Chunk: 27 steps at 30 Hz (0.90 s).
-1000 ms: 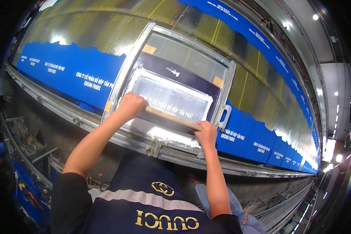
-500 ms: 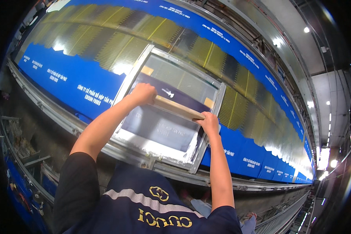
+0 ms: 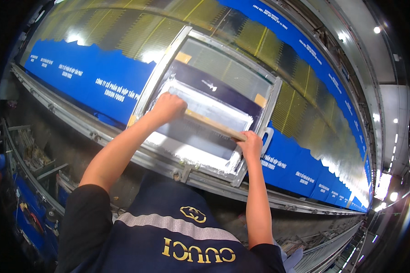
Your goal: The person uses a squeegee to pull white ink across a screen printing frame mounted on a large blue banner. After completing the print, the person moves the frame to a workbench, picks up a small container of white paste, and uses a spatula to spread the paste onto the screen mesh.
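A wooden-handled squeegee (image 3: 214, 125) lies across the mesh of a metal-framed printing screen (image 3: 161, 72). My left hand (image 3: 170, 107) is closed round its left end. My right hand (image 3: 250, 144) grips the right end, thumb and fingers wrapped on it. White ink (image 3: 171, 146) is smeared along the mesh's near side, and a pale rectangular area (image 3: 209, 104) shows just beyond the squeegee. A dark band crosses the mesh farther off, with pieces of tan tape (image 3: 183, 58) at its ends. The squeegee's lower edge is hidden from me.
The screen rests on a long table covered by a printed blue sheet (image 3: 105, 68) with yellowish, glossy ribbed areas (image 3: 136, 48). A metal rail (image 3: 91, 129) runs along the near edge. A white handle-like loop (image 3: 267, 139) sticks out beside the screen's right side.
Both hands have drawn the squeegee toward me across the screen. A pale rectangular area now shows behind it. The view has shifted, so the screen appears higher.
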Motion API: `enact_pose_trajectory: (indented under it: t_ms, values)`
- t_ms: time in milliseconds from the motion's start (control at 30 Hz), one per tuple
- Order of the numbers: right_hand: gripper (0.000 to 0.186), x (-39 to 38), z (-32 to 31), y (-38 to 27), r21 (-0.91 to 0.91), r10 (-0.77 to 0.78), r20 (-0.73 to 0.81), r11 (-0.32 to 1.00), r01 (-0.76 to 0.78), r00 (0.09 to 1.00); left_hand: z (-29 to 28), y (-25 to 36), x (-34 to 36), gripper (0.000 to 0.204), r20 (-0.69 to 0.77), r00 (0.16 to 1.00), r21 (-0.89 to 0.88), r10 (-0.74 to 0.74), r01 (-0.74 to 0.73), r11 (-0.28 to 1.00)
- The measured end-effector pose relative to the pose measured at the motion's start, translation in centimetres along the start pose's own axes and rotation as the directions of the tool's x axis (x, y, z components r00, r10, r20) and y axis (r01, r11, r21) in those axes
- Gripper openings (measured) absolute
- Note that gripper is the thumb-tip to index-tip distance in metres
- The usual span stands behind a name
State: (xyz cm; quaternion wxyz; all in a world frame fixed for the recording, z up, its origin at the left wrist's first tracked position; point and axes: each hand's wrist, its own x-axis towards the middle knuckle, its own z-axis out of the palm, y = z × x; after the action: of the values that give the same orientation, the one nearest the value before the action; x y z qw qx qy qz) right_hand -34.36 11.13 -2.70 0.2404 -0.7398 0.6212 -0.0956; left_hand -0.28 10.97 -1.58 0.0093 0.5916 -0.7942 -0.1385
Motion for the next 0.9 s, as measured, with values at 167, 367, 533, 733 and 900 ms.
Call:
enact_pose_trajectory:
  t_ms: [167, 367, 533, 733, 900]
  values:
    - [0.026, -9.2, 2.6, -1.2, 0.035, -0.133, -0.071, 0.99, 0.136, 0.989, 2.5, 1.7, -9.8, 0.012, 0.023, 0.999, 0.022, -0.025, 0.025, 0.999]
    - [0.033, -8.3, 1.8, -0.3, -0.004, -0.205, 0.039, 0.979, 0.205, 0.978, -0.3, 3.3, -10.0, 0.033, -0.077, 0.994, 0.037, 0.074, -0.072, 0.997]
    - [0.064, -5.5, -0.4, -3.1, -0.169, -0.095, 0.175, 0.978, 0.125, 0.98, 0.6, 6.1, -4.8, 0.048, 0.128, 0.99, 0.086, -0.054, 0.043, 0.995]
    - [0.08, -3.3, 2.3, -0.5, -0.008, -0.014, 0.318, 1.0, 0.017, 0.948, 2.8, 4.1, -2.4, 0.061, 0.228, 0.973, -0.066, -0.022, 0.038, 0.997]
    - [0.078, -0.3, -0.1, -0.9, -0.052, 0.083, 0.568, 0.997, -0.065, 0.819, 3.3, 2.4, 0.1, 0.074, 0.454, 0.89, -0.252, 0.05, 0.075, 0.965]
